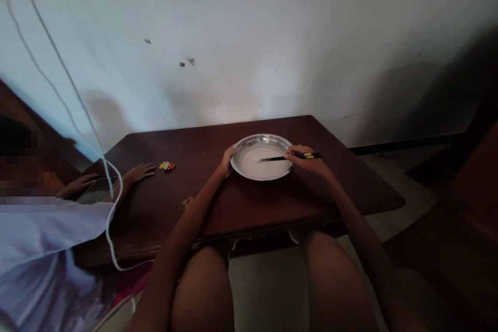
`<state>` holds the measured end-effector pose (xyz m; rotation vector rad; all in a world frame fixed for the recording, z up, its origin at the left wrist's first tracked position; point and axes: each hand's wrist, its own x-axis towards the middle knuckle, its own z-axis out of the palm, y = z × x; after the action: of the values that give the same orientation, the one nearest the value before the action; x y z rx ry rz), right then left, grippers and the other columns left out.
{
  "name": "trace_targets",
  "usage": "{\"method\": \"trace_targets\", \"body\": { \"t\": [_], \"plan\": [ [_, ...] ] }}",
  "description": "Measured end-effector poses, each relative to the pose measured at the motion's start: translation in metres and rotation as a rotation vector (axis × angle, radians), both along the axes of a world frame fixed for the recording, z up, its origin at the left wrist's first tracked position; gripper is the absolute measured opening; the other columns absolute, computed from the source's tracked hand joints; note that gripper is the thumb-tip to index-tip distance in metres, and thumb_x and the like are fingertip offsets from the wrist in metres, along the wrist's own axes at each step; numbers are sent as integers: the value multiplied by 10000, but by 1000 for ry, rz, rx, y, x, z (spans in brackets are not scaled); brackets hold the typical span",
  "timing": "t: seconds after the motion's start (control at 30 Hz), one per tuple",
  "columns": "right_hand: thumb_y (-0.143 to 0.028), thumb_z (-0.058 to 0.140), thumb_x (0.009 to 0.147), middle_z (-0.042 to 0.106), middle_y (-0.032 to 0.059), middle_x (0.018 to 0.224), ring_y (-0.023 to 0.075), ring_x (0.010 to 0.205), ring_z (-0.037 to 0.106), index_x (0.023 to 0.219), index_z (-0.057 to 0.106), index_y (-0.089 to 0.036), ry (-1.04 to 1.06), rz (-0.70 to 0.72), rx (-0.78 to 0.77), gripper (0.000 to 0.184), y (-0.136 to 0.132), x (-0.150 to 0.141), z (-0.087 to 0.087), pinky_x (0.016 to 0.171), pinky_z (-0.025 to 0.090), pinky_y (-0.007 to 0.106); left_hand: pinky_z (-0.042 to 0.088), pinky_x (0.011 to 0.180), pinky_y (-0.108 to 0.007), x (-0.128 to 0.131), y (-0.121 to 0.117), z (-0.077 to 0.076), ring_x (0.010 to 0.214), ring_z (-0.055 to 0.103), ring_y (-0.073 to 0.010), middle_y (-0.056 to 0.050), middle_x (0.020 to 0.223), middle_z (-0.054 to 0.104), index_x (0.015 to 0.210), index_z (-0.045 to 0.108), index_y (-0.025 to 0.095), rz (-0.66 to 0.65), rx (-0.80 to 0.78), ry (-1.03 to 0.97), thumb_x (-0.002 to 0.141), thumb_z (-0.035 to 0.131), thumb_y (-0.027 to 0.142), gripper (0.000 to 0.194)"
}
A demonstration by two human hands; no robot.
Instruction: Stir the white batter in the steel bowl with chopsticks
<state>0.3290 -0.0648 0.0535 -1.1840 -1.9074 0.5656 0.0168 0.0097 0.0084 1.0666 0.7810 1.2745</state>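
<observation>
A round metal basin (241, 170) stands on the dark brown table, with a whitish liquid or batter (259, 166) inside it. My left hand (229, 160) grips the basin's left rim, thumb near the top edge. At the right rim, my right hand (307, 162) is closed around dark chopsticks (277, 158) with yellow bands near their back end. Their tips reach into the whitish contents near the middle of the basin. Some of the right hand's fingers are hidden beneath it.
A small yellow, white and red object (167, 166) lies on the table (187, 148) at left. Near it rest another person's hands (142, 172), by a phone or tablet (97, 191). A white cable (120, 181) hangs at left. The wall (241, 52) adjoins the table's far edge.
</observation>
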Motion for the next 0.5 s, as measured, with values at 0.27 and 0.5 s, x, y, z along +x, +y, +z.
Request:
{"method": "trace_targets", "body": {
  "t": [0.27, 0.5],
  "plan": [
    [-471, 707, 853, 698, 31, 760, 239, 804, 642, 764, 736, -236, 19, 94, -85, 253, -2, 15, 9, 786, 495, 380, 551, 874, -410, 1, -2, 2, 989, 735, -350, -88, 904, 808, 951, 803, 175, 16, 8, 25, 615, 847, 401, 408],
    [-379, 698, 927, 777, 78, 925, 281, 957, 635, 869, 802, -265, -110, -101, 53, 165, 2, -13, -9, 930, 490, 440, 557, 875, -413, 0, -2, 3, 987, 734, -349, -82, 908, 810, 915, 796, 188, 30, -11, 32, 600, 830, 390, 375]
  ]
}}
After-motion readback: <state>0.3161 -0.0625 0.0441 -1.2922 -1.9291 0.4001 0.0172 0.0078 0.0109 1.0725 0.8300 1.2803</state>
